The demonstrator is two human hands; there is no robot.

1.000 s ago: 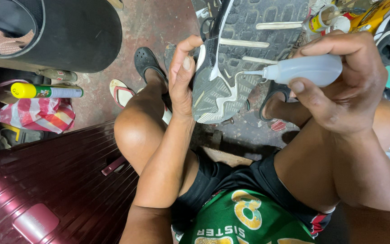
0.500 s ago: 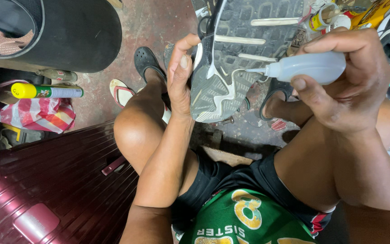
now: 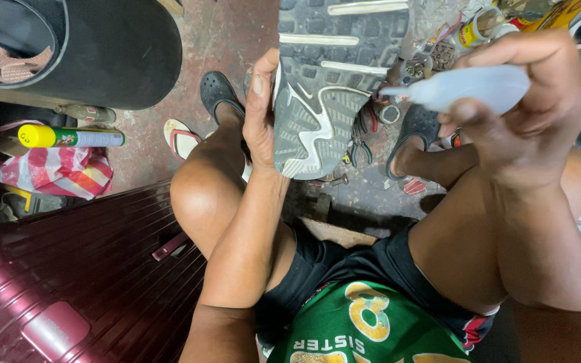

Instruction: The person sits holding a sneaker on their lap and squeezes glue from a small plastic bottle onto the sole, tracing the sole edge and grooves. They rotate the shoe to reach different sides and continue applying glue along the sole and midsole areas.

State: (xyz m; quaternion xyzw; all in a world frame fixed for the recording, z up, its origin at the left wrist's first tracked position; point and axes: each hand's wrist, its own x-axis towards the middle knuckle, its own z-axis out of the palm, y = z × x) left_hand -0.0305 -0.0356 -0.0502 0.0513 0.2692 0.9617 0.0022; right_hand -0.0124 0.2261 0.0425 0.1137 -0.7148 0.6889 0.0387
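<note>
Nearest to you, low at your left, lies a ribbed maroon hard-shell suitcase (image 3: pixel 82 282), close beside your left thigh. Your lap shows a green jersey with yellow figures (image 3: pixel 371 329) over black shorts (image 3: pixel 344 262).

Your left hand (image 3: pixel 261 111) rises from your left knee with the fingers straight and pressed flat along the edge of a grey rubber-soled sports shoe (image 3: pixel 334 81), the thumb hidden behind it; the hand is wrapped on the shoe's side and holds it up with the tread facing you. Your right hand (image 3: pixel 519 114) is curled tightly round a translucent white plastic squeeze bottle (image 3: pixel 479 87), thumb pressed on its near side. The bottle's thin nozzle points left and its tip sits just beside the right edge of the sole, whether touching it I cannot tell.

Beyond your knees, on the reddish concrete floor (image 3: pixel 223 33), your feet wear dark clogs (image 3: pixel 218 91). A pink-strapped sandal (image 3: pixel 183 138) lies near the left clog. Further left are a yellow-capped spray can (image 3: pixel 68 138) above a red-and-white striped bag (image 3: pixel 55 171), and a large black round drum (image 3: pixel 102 47) at the far top left.
</note>
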